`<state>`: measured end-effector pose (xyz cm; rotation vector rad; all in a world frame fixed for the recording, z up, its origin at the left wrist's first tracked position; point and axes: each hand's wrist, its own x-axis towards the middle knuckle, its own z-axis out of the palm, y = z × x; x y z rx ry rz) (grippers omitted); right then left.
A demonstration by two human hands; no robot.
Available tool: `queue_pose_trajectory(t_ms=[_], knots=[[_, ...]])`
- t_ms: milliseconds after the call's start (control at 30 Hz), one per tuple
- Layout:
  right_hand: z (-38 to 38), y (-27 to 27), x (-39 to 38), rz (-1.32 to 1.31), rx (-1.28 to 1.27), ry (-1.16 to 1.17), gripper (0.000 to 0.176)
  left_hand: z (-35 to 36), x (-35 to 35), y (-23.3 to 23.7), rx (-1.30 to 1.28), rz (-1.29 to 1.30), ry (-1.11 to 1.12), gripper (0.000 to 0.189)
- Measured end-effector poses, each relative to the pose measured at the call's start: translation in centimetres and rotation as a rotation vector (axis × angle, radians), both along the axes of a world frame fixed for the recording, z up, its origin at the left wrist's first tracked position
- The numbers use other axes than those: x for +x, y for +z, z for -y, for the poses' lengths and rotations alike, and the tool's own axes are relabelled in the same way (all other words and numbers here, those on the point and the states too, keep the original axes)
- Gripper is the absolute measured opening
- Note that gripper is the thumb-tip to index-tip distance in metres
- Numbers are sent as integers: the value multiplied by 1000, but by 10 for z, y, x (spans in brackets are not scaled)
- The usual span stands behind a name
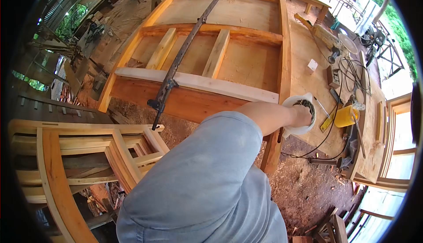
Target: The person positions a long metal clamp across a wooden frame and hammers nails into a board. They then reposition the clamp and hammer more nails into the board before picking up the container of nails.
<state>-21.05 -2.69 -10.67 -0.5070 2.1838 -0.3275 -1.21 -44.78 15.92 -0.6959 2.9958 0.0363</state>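
Right hand (pixel 302 115): reaches right from a grey sleeve, into the white bowl (pixel 296 131). Fingers down inside the bowl on dark stuff (pixel 307 105); cannot tell whether clenched or loose. Left hand: out of view.

Bowl: on the bench (pixel 304 77), near edge, just right of the door frame (pixel 220 44).

Clamp (pixel 183 55): long bar, lies slantwise across the frame, far to near.

Yellow cup (pixel 343 116): just right of the bowl, apart from it.

Wood block (pixel 312 65): farther back on the bench.

Chair frame (pixel 66 163): near left.
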Motion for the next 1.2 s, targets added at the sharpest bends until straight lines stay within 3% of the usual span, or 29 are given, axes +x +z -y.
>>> queue_pose_trajectory(t_ms=[100,133,267,400,500,567,667,733,767,833,900,967,1100,1200], knots=[[-4,2,-1,10,-14,-7,19,0,-5,-8,26,-9,5,20],[-5,5,-1,13,-21,-15,18,-3,-2,-4,110,-90,112,21],[-26,10,0,13,-51,-88,18,11,0,1,-56,71,-137,22],[-54,18,9,11,-69,-198,18,48,5,4,128,-114,-20,20],[-82,25,17,-1,-76,-292,18,44,16,72,57,-33,127,18],[-99,30,22,-15,-86,-357,18,75,19,48,144,-344,125,16],[-116,36,29,-22,-116,-447,17,88,27,83,311,-454,74,18],[-115,50,29,-29,-175,-499,17,99,27,94,561,-639,259,15],[-111,59,25,-36,-234,-526,17,101,27,99,556,-639,246,15],[-94,77,16,-55,-365,-572,17,107,26,107,799,-792,269,11],[-76,66,-16,-132,-486,-535,13,112,25,107,840,-824,269,13],[-6,174,3,-98,-805,-441,10,108,25,113,978,-979,270,15],[91,261,7,171,-938,-385,11,86,34,135,990,-964,188,17],[167,337,36,214,-993,-123,22,45,46,147,1059,-945,139,10]])
